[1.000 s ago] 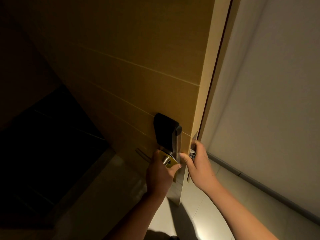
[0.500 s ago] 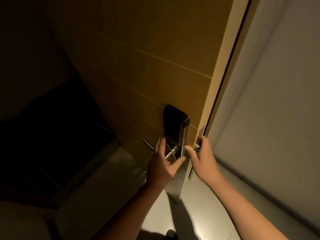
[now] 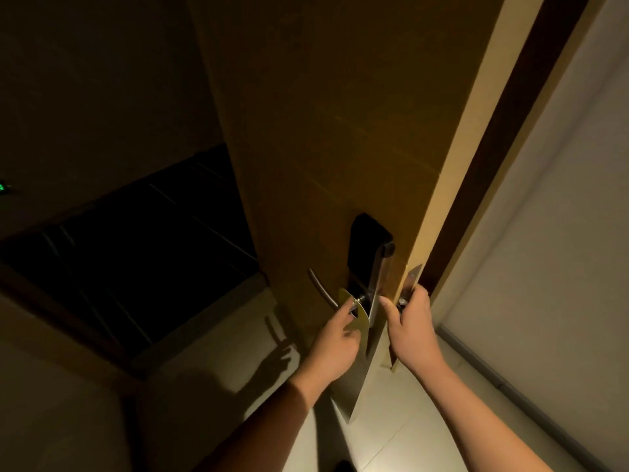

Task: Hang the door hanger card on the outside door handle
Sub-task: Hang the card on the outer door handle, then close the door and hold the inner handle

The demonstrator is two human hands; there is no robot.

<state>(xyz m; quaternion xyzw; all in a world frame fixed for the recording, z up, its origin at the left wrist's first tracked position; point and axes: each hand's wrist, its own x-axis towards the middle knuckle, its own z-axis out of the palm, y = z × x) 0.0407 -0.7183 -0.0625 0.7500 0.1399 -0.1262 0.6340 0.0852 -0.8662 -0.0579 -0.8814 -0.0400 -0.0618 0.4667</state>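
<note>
At the door handle [image 3: 321, 289], left hand [image 3: 335, 345] pinches the card [image 3: 357, 318].

The door [image 3: 340, 131] is plain tan-brown wood with faint horizontal grooves and a lighter tan edge. Its lock plate [image 3: 366, 247] is black above, brushed silver below. The handle [image 3: 320, 289] is silver. The door hanger card [image 3: 357, 318] is muted gold. The floor [image 3: 401, 420] is pale cream tile.

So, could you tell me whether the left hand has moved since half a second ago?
Yes. The left hand was spread open against the handle; now it sits lower, beneath the handle, pinching the card at the spindle beside the lock plate.
</note>
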